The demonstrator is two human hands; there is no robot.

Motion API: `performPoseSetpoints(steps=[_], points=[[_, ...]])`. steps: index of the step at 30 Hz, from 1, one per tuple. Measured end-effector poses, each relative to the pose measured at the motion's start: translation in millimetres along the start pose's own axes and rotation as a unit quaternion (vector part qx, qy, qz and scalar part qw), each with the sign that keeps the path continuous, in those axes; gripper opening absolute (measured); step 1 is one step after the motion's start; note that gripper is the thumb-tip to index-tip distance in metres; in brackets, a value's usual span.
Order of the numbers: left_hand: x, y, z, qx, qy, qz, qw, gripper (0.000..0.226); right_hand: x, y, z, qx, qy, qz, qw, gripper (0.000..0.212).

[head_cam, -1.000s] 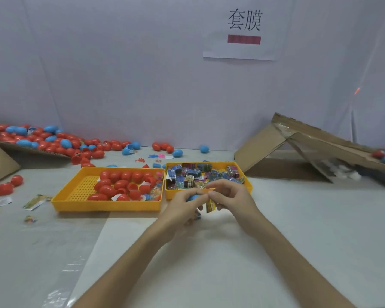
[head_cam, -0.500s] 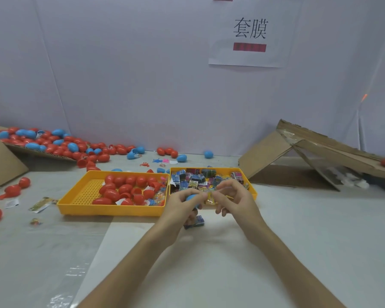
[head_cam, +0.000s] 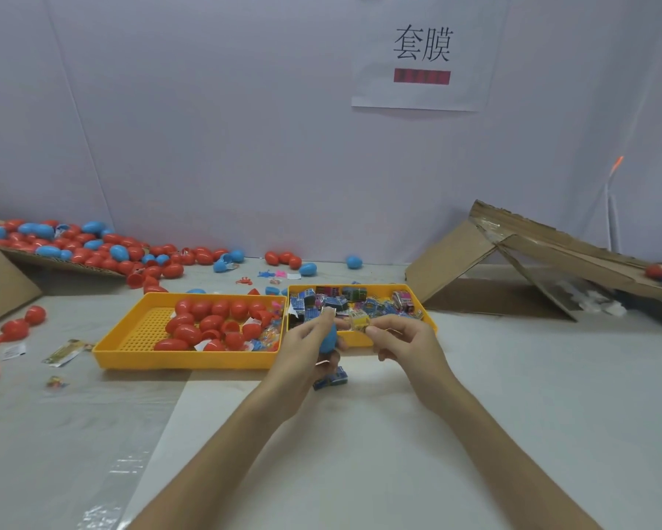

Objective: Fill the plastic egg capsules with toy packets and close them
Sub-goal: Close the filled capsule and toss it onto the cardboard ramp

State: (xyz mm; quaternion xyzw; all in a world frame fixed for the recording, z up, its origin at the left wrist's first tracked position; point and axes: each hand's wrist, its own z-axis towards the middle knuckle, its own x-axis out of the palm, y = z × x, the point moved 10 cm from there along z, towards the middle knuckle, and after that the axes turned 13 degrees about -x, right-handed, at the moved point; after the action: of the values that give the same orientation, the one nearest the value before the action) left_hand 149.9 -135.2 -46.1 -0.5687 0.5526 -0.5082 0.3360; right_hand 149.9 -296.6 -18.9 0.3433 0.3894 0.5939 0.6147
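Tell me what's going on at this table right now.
A person is filling egg capsules. The left hand holds a blue capsule, and the right hand pinches a yellow toy packet just beside it, not yet inside. Behind the hands sit two yellow trays: the left tray holds red capsules, the right tray loose packets.

- Pale grey table top (head_cam: pixel 512 395), filling the lower view.
- Two yellow plastic trays side by side, touching: perforated left tray (head_cam: pixel 184 362), right tray (head_cam: pixel 428 311).
- Loose red and blue plastic egg capsules (head_cam: pixel 168 269) scattered at far left.
- Small blue printed toy packet (head_cam: pixel 331 378) just nearside of the trays.
- Collapsed brown cardboard box (head_cam: pixel 451 258) at far right.
- Flat printed wrapper (head_cam: pixel 63 351) left of the trays.
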Motion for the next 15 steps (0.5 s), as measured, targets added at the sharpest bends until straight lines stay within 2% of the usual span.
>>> performPoseSetpoints(steps=[4, 7, 10, 15], points=[[5.3, 8.2, 2.1, -0.057, 0.040, -0.057, 0.996, 0.056, -6.8, -3.5, 0.6, 0.015, -0.025, -0.006, 1.000, 0.009], [8.1, 7.4, 2.1, -0.055, 0.051, -0.068, 0.995, 0.040, -7.9, -4.7, 0.7, 0.020, -0.030, -0.010, 0.999, 0.011], [8.9, 2.6, 1.3, -0.025, 0.053, -0.045, 0.997, 0.023, -12.2, -7.7, 1.4, 0.032, -0.046, -0.010, 0.998, 0.009], [3.1, -9.9, -4.6, 0.056, 0.011, 0.039, 0.998, 0.027, -14.0, -9.6, 1.5, 0.042, -0.049, 0.000, 0.998, 0.006]])
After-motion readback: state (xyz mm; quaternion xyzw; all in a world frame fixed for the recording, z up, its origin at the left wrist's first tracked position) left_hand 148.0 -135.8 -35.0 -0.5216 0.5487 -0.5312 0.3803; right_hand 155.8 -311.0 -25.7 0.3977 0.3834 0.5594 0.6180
